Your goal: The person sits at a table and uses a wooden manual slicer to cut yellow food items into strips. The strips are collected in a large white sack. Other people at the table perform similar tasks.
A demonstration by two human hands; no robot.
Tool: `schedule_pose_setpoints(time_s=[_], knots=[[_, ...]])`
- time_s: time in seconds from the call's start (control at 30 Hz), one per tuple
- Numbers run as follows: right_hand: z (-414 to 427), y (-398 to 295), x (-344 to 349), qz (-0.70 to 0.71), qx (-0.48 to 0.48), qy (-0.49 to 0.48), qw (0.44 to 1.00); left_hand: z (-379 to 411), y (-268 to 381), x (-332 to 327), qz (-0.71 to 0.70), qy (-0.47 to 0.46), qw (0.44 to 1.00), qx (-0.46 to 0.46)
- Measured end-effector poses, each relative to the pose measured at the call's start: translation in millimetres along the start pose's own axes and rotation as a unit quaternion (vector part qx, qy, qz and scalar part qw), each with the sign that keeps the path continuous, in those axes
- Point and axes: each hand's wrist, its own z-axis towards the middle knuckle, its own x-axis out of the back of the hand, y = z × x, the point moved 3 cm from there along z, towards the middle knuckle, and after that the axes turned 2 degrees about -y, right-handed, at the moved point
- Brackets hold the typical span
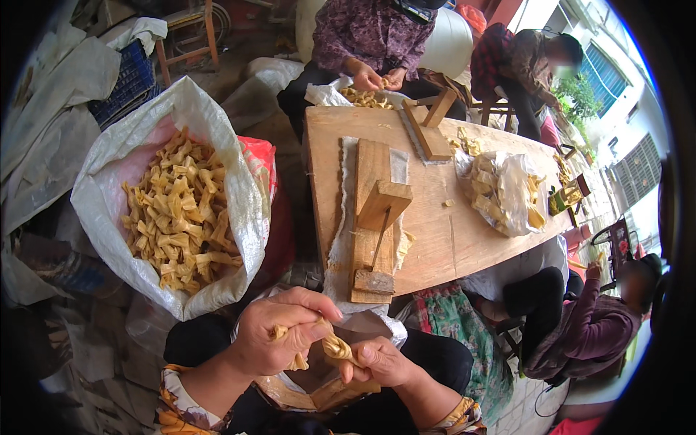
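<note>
Between my two hands, over my lap, is a strip of pale yellow tofu skin or a similar sheet food twisted into a knot (337, 348). My left hand (288, 331) pinches its upper end between thumb and finger, with more yellow pieces (297, 360) tucked in the palm. The fingertips of my right hand (375, 360) grip the knot's lower end. Beneath both hands lies an open bag (315, 394) with flat yellow pieces at its rim. Beyond them, on the table, stands a wooden press (372, 239) with an upright block and a thin metal rod, set on a cloth.
A white woven sack (253, 255) full of knotted pieces stands at left. The wooden table (429, 244) carries a second wooden press (429, 133) and a plastic bag of pieces (503, 190). A person (375, 32) works across the table; others sit at right.
</note>
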Motion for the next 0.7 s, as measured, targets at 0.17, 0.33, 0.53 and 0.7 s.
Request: schedule_pose_setpoints(time_s=[0.17,0.33,0.53,0.7], knots=[[2,2,3,0.014,-0.027,0.073,0.997,4,-9,8,0.136,0.012,0.99,-0.027],[7,2,1,0.07,-0.062,0.098,0.991,1,-31,-5,-0.054,-0.098,0.969,0.218],[-2,-12,12,0.07,-0.024,0.22,0.973,-9,-35,-6,-0.145,-0.058,0.956,0.249],[-10,-41,21,-0.035,0.051,0.336,0.94,6,-41,-2,-0.117,0.03,0.975,0.187]])
